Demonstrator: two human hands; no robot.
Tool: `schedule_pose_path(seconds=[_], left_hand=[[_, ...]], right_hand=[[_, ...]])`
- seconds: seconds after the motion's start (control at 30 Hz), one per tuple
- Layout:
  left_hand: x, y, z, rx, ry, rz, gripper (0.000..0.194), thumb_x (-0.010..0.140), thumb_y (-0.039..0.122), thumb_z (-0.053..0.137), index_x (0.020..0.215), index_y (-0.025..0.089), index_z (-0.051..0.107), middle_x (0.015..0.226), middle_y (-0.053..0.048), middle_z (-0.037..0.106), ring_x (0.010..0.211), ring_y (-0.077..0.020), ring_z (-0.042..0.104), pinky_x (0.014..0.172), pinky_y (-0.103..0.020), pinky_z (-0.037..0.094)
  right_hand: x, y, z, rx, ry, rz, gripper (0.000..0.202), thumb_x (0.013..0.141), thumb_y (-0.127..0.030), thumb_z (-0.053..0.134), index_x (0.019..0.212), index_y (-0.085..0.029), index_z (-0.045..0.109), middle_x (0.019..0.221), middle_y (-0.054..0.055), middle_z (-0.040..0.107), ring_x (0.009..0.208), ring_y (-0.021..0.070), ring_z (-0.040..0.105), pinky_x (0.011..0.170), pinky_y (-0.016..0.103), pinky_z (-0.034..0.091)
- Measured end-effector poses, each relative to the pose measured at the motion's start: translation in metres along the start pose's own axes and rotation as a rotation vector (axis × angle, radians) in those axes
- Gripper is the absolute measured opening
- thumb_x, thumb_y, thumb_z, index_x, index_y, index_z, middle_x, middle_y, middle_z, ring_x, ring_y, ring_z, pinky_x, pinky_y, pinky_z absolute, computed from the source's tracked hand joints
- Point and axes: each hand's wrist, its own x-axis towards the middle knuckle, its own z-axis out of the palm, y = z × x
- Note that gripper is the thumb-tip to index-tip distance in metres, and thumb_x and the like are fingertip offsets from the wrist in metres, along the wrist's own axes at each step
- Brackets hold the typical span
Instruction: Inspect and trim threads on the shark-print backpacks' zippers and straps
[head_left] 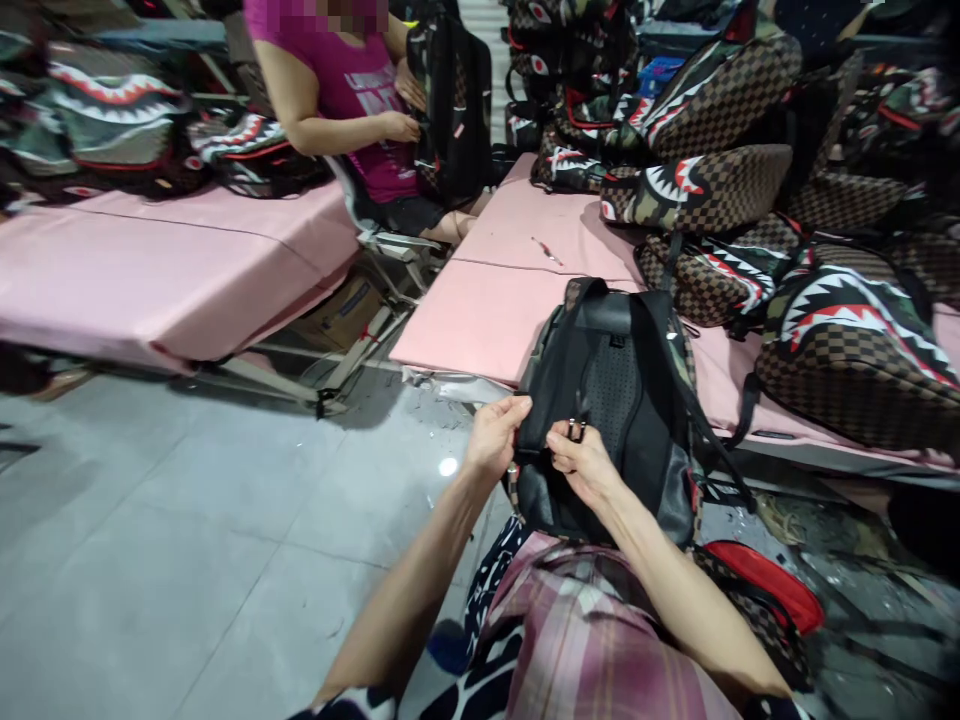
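A black backpack [611, 400] rests against the edge of the pink table, its padded back and shoulder straps facing up. My left hand [496, 432] pinches the pack's left edge between thumb and fingers. Over the lower left part of the back panel, my right hand [581, 458] is closed around small dark scissors [579, 418], whose metal shows above the fingers. The scissors' tips are hard to make out against the black fabric.
Checkered backpacks with shark mouths [855, 350] crowd the right of the pink table [480, 320]. A seated person in a purple shirt [367, 120] handles another black backpack [457, 110]. A second pink table [187, 260] stands left. A red item [772, 580] lies low at right.
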Motion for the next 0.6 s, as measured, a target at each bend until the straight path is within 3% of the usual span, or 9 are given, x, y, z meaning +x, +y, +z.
schedule_pose_path(seconds=[0.1,0.17,0.23,0.3,0.37,0.4,0.47,0.53,0.6], left_hand=[[-0.014,0.004,-0.005,0.278,0.176,0.287,0.026,0.059,0.038,0.071,0.068,0.015,0.063,0.059,0.001,0.06,0.052,-0.0103,0.052,0.054,-0.022,0.043],[-0.023,0.005,-0.016,0.651,0.278,0.555,0.019,0.069,0.034,0.065,0.079,0.018,0.066,0.07,0.0,0.065,0.062,-0.0126,0.057,0.062,-0.023,0.045],[-0.03,0.002,-0.031,1.001,0.218,0.694,0.018,0.075,0.033,0.058,0.085,0.021,0.067,0.08,-0.001,0.068,0.07,-0.0147,0.06,0.067,-0.024,0.045],[-0.034,-0.01,-0.042,1.232,0.025,0.656,0.023,0.079,0.034,0.053,0.095,0.023,0.066,0.085,-0.001,0.069,0.069,-0.0155,0.061,0.063,-0.023,0.045],[-0.035,-0.026,-0.048,1.392,-0.141,0.543,0.031,0.078,0.035,0.054,0.106,0.024,0.061,0.087,-0.002,0.07,0.068,-0.0174,0.063,0.058,-0.024,0.045],[-0.034,-0.034,-0.048,1.459,-0.193,0.513,0.035,0.076,0.034,0.055,0.109,0.024,0.059,0.09,-0.003,0.07,0.07,-0.0193,0.064,0.058,-0.025,0.046],[-0.033,-0.043,-0.045,1.582,-0.262,0.512,0.036,0.074,0.029,0.054,0.109,0.024,0.059,0.094,-0.006,0.069,0.08,-0.0236,0.064,0.063,-0.028,0.047],[-0.031,-0.041,-0.039,1.68,-0.278,0.499,0.033,0.076,0.028,0.049,0.106,0.025,0.061,0.092,-0.007,0.07,0.076,-0.025,0.064,0.06,-0.031,0.046],[-0.03,-0.029,-0.035,1.734,-0.13,0.473,0.039,0.08,0.031,0.041,0.116,0.028,0.056,0.086,-0.006,0.07,0.059,-0.024,0.061,0.047,-0.031,0.04]], right_hand=[[-0.006,-0.004,-0.005,-0.289,0.055,-0.159,0.016,0.065,-0.031,0.067,0.061,-0.017,0.062,0.056,-0.002,0.056,0.046,0.0079,0.046,0.047,0.022,0.037],[-0.018,-0.015,-0.028,-0.577,0.128,-0.378,0.012,0.073,-0.029,0.06,0.073,-0.019,0.068,0.076,0.002,0.066,0.07,0.0145,0.06,0.067,0.027,0.047],[-0.041,-0.027,-0.069,-0.832,0.28,-0.582,0.019,0.078,-0.026,0.055,0.091,-0.022,0.069,0.1,0.005,0.067,0.094,0.018,0.06,0.086,0.031,0.045],[-0.07,-0.038,-0.121,-0.976,0.536,-0.649,0.027,0.078,-0.026,0.055,0.103,-0.022,0.066,0.112,0.008,0.063,0.107,0.0199,0.056,0.095,0.035,0.041],[-0.094,-0.044,-0.172,-0.97,0.8,-0.544,0.038,0.069,-0.032,0.066,0.106,-0.021,0.064,0.117,0.009,0.06,0.112,0.0246,0.052,0.097,0.039,0.038],[-0.103,-0.045,-0.193,-0.883,0.853,-0.433,0.041,0.064,-0.033,0.071,0.103,-0.021,0.065,0.112,0.009,0.063,0.11,0.0263,0.053,0.093,0.04,0.04],[-0.113,-0.045,-0.223,-0.668,0.842,-0.238,0.036,0.058,-0.037,0.074,0.089,-0.021,0.068,0.094,0.007,0.068,0.097,0.027,0.058,0.081,0.038,0.046],[-0.114,-0.043,-0.238,-0.499,0.764,-0.141,0.027,0.06,-0.042,0.071,0.074,-0.018,0.067,0.072,0.004,0.067,0.077,0.0232,0.062,0.065,0.033,0.048],[-0.112,-0.042,-0.242,-0.41,0.71,-0.122,0.029,0.063,-0.045,0.069,0.067,-0.016,0.065,0.059,0.003,0.063,0.059,0.0185,0.059,0.053,0.029,0.046]])
